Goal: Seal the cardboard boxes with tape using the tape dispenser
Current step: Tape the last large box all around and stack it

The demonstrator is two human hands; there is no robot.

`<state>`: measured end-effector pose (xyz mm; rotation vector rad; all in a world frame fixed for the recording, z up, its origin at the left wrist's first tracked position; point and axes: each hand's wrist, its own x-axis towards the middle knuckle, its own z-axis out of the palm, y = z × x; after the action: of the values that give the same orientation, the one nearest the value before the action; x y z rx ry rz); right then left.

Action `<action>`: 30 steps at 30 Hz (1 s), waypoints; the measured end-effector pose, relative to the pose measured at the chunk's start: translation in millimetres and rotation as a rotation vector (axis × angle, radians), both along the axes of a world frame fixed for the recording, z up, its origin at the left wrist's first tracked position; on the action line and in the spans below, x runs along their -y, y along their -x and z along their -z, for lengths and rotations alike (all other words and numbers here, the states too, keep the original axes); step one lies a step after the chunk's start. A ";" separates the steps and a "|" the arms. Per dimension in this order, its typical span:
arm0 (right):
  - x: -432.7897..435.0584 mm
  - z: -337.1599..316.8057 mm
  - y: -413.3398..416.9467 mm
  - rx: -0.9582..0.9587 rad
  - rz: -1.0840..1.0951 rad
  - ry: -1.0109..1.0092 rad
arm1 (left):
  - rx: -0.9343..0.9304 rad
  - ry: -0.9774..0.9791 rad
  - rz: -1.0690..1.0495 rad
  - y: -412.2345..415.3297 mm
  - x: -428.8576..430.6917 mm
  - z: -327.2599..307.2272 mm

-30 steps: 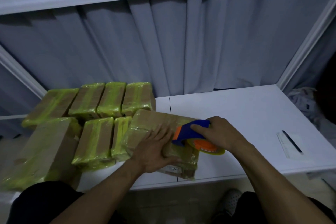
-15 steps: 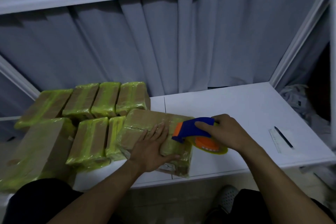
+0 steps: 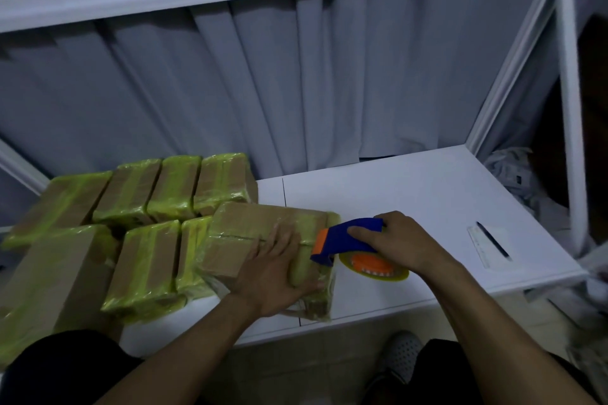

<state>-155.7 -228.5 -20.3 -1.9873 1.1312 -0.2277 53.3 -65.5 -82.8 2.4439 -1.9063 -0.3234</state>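
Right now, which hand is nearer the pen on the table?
Right. The right hand, gripping the tape dispenser, is left of the pen with bare table between; the left hand presses on the box farther left.

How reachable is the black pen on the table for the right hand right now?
Probably yes: the pen lies right of the right hand with only open table between them. But that hand grips the tape dispenser, so it would need to let go first.

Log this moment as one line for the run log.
left hand: presses flat on box | right hand: grips tape dispenser at box's right end | step: taping
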 end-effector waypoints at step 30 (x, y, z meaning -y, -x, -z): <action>5.3 26.1 66.0 -0.029 -0.026 -0.166 | 0.072 0.036 0.108 32.7 18.4 22.2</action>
<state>-221.8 -233.7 -46.3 -1.8622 1.1049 -0.0885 20.6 -83.9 -105.0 2.3666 -2.0584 -0.2048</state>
